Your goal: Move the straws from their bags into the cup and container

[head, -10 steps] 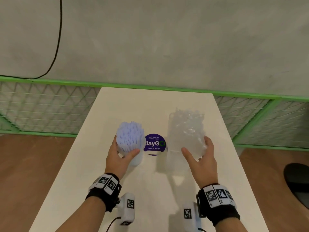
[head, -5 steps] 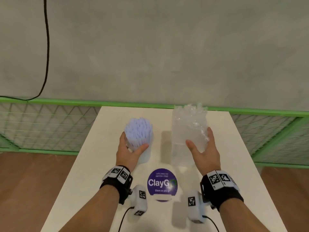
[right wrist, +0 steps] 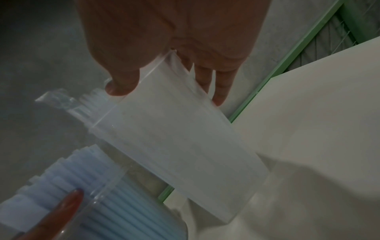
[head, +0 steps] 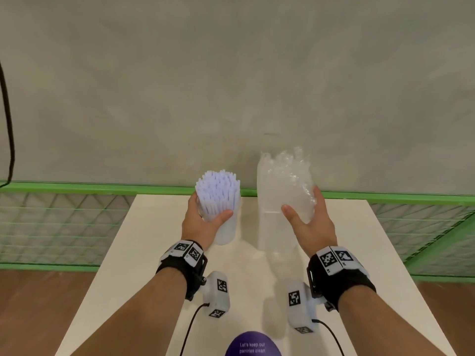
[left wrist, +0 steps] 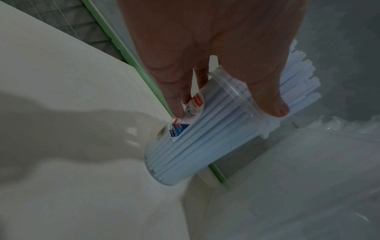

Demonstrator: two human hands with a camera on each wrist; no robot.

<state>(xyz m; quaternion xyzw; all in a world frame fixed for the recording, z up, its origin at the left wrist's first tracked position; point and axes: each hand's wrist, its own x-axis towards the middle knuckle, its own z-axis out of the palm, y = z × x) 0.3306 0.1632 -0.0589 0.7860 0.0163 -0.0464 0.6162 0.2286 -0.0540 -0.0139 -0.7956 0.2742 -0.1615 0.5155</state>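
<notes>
Your left hand (head: 199, 222) wrapped its fingers and thumb around the clear plastic cup (head: 226, 227) packed with pale blue straws (head: 218, 191), which stuck up past the rim; the wrist view showed a printed label (left wrist: 185, 116) on the cup's side. Your right hand (head: 311, 222) curled around the taller translucent plastic container (head: 272, 227), thumb at the front, fingers at the far side, with crinkled clear-wrapped straws (head: 285, 168) rising out of its top. The cup stood at 9 o'clock of the container, near it but apart, both on the white table (head: 359, 253) toward its 12 o'clock edge. A round purple printed sign (head: 253, 346) sat at 6 o'clock.
</notes>
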